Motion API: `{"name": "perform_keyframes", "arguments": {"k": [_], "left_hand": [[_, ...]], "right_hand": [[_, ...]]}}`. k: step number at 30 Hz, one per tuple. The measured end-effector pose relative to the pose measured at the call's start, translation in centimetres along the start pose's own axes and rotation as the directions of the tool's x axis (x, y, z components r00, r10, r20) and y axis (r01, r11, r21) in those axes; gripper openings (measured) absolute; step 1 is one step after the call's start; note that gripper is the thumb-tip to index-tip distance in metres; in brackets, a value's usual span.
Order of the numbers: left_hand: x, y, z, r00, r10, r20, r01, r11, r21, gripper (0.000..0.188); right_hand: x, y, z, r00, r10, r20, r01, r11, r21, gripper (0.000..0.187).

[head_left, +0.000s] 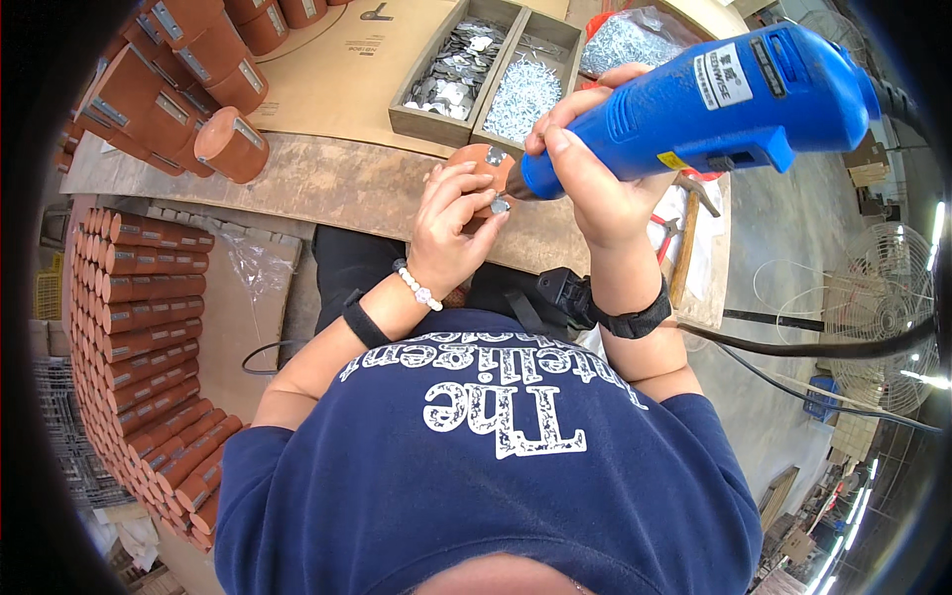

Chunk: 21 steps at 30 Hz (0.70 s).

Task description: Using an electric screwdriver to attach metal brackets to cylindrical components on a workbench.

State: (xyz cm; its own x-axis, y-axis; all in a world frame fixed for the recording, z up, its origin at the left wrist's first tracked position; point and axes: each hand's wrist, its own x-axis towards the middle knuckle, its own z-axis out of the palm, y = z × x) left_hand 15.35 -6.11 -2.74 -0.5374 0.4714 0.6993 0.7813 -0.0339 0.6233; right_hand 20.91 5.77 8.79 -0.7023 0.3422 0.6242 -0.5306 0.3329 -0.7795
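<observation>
My right hand (607, 196) is wrapped round the body of a blue corded electric screwdriver (694, 109), with its dark nose end pointing down to the left. That nose meets a reddish-brown cylinder (470, 155) near the bench's front edge. My left hand (446, 220) grips the cylinder from the near left, fingers curled over it and hiding much of it. A small silver metal plate (499, 206) shows by my left fingertips, and another metal plate (494, 156) sits on the cylinder's far part. The exact contact at the tip is hidden.
Ahead stand wooden trays of flat metal pieces (458, 74) and small silver screws (523, 94); behind them lies a bag of screws (630, 45). A hammer (684, 243) rests at right. Brown cylinders are stacked on the bench (233, 146) and at left (149, 317). A black cable (833, 347) crosses right.
</observation>
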Motion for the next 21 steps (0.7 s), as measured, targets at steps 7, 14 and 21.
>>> {"name": "perform_keyframes", "arguments": {"k": [7,14,21], "left_hand": [[-0.06,0.02,-0.11,1.0,-0.001,-0.001,0.001,1.0,-0.004,0.022],[-0.08,0.0,0.01,1.0,0.004,-0.016,-0.004,1.0,-0.013,0.021],[0.05,0.05,-0.09,1.0,0.01,-0.013,-0.01,1.0,-0.004,0.021]], "right_hand": [[0.06,-0.09,0.26,0.998,0.038,-0.04,-0.038,0.999,0.004,0.047],[-0.13,-0.04,0.4,0.999,0.009,-0.032,-0.009,1.0,-0.014,0.046],[-0.2,-0.05,0.44,0.999,0.021,-0.033,-0.021,1.0,-0.013,0.046]]}}
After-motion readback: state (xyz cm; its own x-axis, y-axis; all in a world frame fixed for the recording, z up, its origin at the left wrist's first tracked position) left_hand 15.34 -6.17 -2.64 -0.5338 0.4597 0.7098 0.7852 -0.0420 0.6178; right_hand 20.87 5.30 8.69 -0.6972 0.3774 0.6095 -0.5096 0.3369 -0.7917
